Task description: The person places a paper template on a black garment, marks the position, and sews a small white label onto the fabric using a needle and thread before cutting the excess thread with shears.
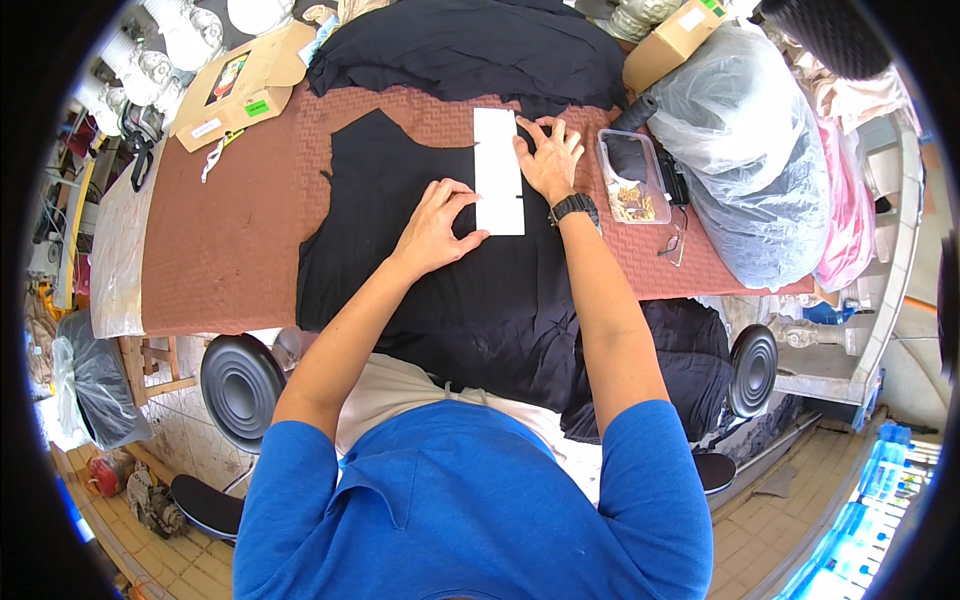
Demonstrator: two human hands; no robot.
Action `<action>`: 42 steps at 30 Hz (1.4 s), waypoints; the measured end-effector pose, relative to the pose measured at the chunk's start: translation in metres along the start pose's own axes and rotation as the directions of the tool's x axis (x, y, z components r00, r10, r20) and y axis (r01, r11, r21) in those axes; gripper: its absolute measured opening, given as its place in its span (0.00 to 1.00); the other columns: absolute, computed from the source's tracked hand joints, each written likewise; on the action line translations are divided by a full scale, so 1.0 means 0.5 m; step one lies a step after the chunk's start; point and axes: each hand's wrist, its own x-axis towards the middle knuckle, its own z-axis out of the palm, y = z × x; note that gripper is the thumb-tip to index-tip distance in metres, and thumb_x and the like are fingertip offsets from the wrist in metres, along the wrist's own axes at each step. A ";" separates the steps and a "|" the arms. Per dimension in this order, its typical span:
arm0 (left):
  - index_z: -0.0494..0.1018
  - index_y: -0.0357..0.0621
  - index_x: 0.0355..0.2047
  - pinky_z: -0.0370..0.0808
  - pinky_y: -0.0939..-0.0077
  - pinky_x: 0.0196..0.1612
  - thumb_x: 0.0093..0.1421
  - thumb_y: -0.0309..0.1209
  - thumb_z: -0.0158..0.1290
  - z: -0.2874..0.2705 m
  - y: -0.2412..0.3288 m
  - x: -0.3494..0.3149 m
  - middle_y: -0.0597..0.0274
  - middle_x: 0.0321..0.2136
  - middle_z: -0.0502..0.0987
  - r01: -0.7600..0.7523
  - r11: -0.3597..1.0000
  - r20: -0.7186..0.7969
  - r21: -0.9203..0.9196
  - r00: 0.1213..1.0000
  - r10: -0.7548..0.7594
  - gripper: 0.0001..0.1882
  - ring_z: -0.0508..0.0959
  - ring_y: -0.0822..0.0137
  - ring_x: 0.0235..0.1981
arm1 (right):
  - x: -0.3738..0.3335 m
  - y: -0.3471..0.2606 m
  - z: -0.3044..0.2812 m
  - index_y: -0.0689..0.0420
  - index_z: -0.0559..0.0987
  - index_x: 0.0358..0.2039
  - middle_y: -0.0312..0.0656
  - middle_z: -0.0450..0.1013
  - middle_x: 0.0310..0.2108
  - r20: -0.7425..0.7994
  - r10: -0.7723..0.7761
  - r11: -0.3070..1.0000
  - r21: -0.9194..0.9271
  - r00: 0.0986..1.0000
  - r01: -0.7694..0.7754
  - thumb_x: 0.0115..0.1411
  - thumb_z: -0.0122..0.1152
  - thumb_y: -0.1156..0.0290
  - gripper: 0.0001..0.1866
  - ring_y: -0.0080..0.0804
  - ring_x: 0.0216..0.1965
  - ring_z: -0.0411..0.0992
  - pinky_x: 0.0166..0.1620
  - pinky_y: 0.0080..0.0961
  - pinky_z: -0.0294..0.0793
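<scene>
A black cut fabric piece (385, 190), shaped like a garment panel, lies spread on the brown table cover, its lower part draping over the front edge. On it rests a narrow white card strip (498, 170) with small notches, standing lengthwise away from me. My left hand (437, 228) touches the strip's left edge near its lower end, thumb and fingers apart. At the strip's upper right edge, my right hand (550, 160) presses down on the black fabric with spread fingers; a dark watch is on that wrist. Neither hand grasps anything.
Dark fabric (460, 55) is heaped at the back. To the right stand a clear plastic box (634, 178) with brass-coloured pieces, glasses (674, 246), a black thread cone (634, 112) and large plastic-wrapped bundles (745, 160). A cardboard box (240, 85) lies at back left.
</scene>
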 end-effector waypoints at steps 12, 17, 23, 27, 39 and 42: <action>0.77 0.39 0.47 0.72 0.63 0.56 0.50 0.36 0.69 0.001 0.001 0.000 0.59 0.47 0.72 0.004 1.000 -0.003 -0.004 1.000 -0.004 0.26 0.71 0.56 0.50 | 0.001 0.005 0.004 0.32 0.80 0.55 0.35 0.66 0.58 0.004 -0.001 1.000 0.001 1.000 0.001 0.61 0.60 0.53 0.21 0.48 0.57 0.60 0.58 0.50 0.59; 0.77 0.40 0.47 0.72 0.63 0.55 0.50 0.36 0.68 0.002 -0.001 0.000 0.59 0.47 0.72 0.006 1.000 0.000 -0.002 1.000 -0.006 0.25 0.71 0.56 0.50 | 0.002 0.005 0.005 0.32 0.80 0.55 0.35 0.66 0.58 0.009 0.006 1.000 -0.008 1.000 -0.006 0.61 0.60 0.53 0.21 0.48 0.57 0.60 0.59 0.50 0.58; 0.77 0.41 0.48 0.71 0.62 0.55 0.50 0.35 0.68 0.003 -0.003 -0.001 0.59 0.47 0.72 0.010 1.000 -0.005 -0.005 1.000 -0.010 0.25 0.71 0.56 0.49 | 0.001 0.005 0.004 0.32 0.80 0.56 0.36 0.66 0.58 0.011 0.001 1.000 0.003 1.000 -0.001 0.61 0.60 0.53 0.21 0.48 0.58 0.59 0.59 0.51 0.58; 0.77 0.39 0.47 0.72 0.62 0.55 0.50 0.35 0.68 0.000 0.000 0.000 0.59 0.47 0.72 0.015 1.000 0.003 -0.007 1.000 -0.015 0.25 0.71 0.55 0.50 | 0.001 0.003 0.002 0.32 0.80 0.56 0.36 0.65 0.59 0.022 0.009 1.000 0.018 1.000 -0.009 0.61 0.59 0.53 0.22 0.49 0.58 0.59 0.59 0.51 0.58; 0.76 0.41 0.48 0.71 0.62 0.56 0.50 0.34 0.68 0.003 -0.002 -0.001 0.59 0.47 0.72 0.012 1.000 -0.007 -0.018 1.000 -0.012 0.25 0.71 0.55 0.50 | 0.002 0.006 0.005 0.32 0.79 0.57 0.36 0.65 0.59 0.024 0.012 1.000 0.003 1.000 -0.012 0.61 0.59 0.53 0.22 0.49 0.58 0.59 0.60 0.51 0.58; 0.76 0.41 0.48 0.71 0.62 0.56 0.51 0.35 0.68 0.003 -0.003 -0.002 0.59 0.48 0.72 0.014 1.000 -0.010 -0.019 1.000 -0.014 0.25 0.71 0.55 0.50 | 0.002 0.004 0.003 0.32 0.79 0.57 0.36 0.65 0.59 0.030 0.011 1.000 0.007 0.999 -0.012 0.61 0.59 0.53 0.22 0.49 0.58 0.59 0.60 0.51 0.58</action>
